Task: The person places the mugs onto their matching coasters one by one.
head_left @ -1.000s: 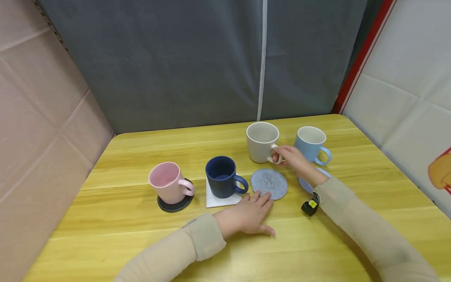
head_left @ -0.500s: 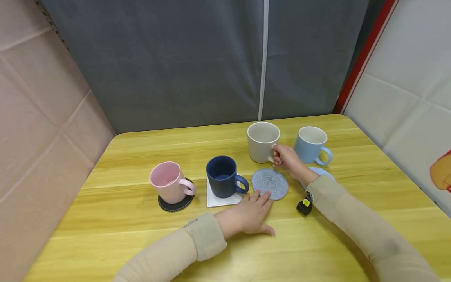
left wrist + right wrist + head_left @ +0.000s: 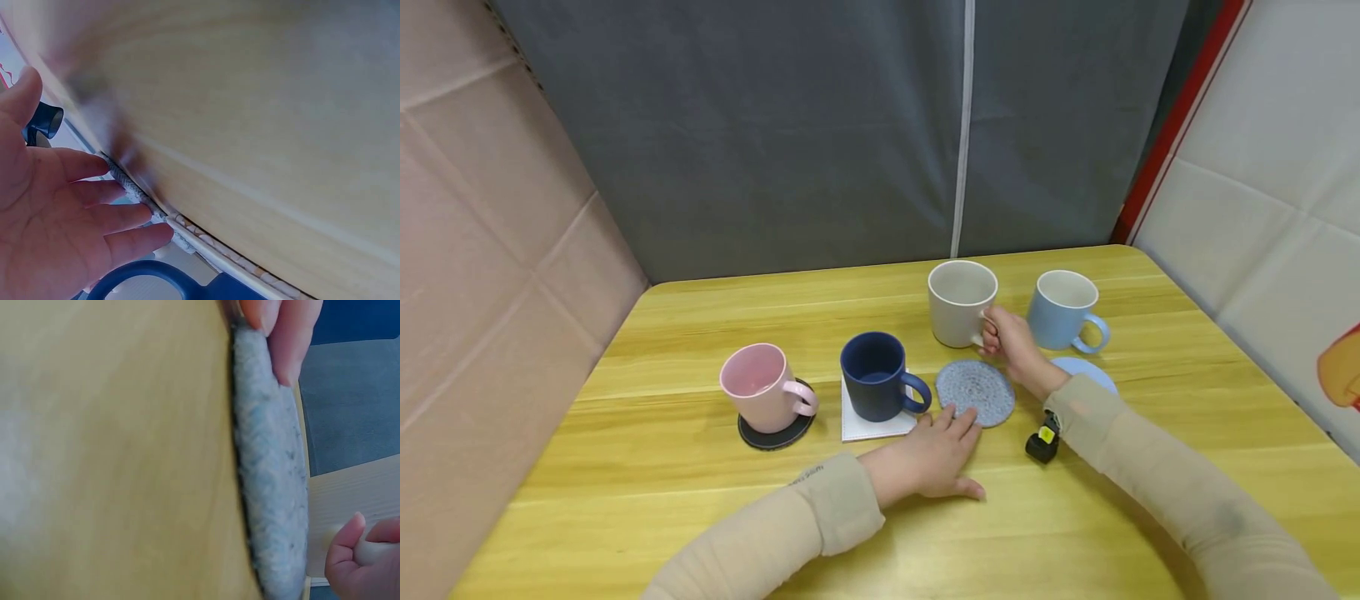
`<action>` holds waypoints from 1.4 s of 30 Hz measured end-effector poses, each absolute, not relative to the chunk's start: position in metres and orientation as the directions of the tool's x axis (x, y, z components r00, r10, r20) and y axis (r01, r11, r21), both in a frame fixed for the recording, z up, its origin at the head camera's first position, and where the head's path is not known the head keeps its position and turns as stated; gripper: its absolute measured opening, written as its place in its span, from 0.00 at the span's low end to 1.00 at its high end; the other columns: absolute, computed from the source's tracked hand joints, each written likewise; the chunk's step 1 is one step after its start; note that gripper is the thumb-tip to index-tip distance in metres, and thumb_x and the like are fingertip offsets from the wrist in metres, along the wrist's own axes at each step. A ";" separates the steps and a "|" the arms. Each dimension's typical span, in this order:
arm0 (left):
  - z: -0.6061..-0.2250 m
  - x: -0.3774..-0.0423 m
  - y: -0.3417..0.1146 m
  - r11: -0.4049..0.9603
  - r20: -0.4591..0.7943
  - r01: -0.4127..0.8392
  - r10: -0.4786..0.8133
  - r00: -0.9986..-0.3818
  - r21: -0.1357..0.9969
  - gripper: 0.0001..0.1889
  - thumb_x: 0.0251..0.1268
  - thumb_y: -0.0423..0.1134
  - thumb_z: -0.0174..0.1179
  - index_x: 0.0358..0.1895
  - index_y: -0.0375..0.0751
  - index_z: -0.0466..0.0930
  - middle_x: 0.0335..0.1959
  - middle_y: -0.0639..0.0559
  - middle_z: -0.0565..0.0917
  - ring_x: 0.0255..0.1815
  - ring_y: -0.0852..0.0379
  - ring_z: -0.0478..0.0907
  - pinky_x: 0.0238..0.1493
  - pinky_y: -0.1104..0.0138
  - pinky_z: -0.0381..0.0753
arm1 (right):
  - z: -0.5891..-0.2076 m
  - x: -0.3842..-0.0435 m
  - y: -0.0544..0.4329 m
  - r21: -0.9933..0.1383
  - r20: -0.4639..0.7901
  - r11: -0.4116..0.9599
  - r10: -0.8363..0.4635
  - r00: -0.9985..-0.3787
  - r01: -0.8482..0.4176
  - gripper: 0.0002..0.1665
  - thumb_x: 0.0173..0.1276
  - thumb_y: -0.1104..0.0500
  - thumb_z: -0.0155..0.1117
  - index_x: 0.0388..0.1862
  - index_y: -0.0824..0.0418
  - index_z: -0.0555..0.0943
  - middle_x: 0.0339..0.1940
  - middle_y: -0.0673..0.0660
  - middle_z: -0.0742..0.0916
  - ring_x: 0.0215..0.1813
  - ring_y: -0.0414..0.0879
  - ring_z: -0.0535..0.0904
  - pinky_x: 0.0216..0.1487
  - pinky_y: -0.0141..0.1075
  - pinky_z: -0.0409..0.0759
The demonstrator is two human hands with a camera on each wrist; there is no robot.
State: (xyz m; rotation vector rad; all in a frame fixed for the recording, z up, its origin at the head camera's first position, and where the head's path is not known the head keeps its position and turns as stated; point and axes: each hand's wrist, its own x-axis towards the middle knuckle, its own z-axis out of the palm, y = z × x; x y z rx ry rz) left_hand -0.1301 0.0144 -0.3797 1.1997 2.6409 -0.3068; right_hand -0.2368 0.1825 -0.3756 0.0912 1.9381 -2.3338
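Observation:
My right hand (image 3: 1009,340) grips the handle of an off-white mug (image 3: 953,323), which stands upright at the back of the table. In the right wrist view that hand's thumb and fingers (image 3: 342,549) curl round the pale handle. My left hand (image 3: 934,457) lies palm down with its fingers spread, fingertips on the near edge of a grey-blue woven round coaster (image 3: 974,388). The coaster lies just in front of the off-white mug. Close beside the left fingers is the handle of a navy mug (image 3: 871,393), also seen in the left wrist view.
The navy mug stands on a white square coaster (image 3: 867,432). To the left, a pink mug (image 3: 763,410) rests on a black round coaster (image 3: 779,439). At right, a light blue mug (image 3: 1054,323) stands behind a light blue round coaster (image 3: 1092,369), partly covered by the right arm.
My right wrist and forearm have swung slightly left, uncovering more of the light blue coaster. The right fingers have closed more fully round the handle. My left hand has kept its place.

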 end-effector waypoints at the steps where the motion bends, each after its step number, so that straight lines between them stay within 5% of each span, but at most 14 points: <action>1: -0.379 -0.130 0.014 0.645 -0.287 0.758 0.712 -0.641 -0.096 0.45 0.56 0.71 0.44 0.71 0.45 0.53 0.73 0.50 0.51 0.72 0.46 0.51 0.65 0.54 0.61 | -0.376 -0.237 0.182 -0.975 -0.114 -0.186 -0.041 -0.993 0.120 0.23 0.68 0.58 0.40 0.10 0.55 0.58 0.05 0.46 0.63 0.12 0.39 0.58 0.23 0.30 0.66; 42: -0.381 -0.130 0.016 0.646 -0.291 0.756 0.707 -0.645 -0.105 0.45 0.55 0.71 0.44 0.71 0.45 0.53 0.73 0.50 0.51 0.72 0.47 0.50 0.63 0.54 0.63 | -0.382 -0.225 0.184 -0.979 -0.031 -0.202 0.028 -0.999 0.025 0.26 0.65 0.60 0.40 0.05 0.53 0.55 0.03 0.43 0.61 0.10 0.38 0.54 0.18 0.30 0.60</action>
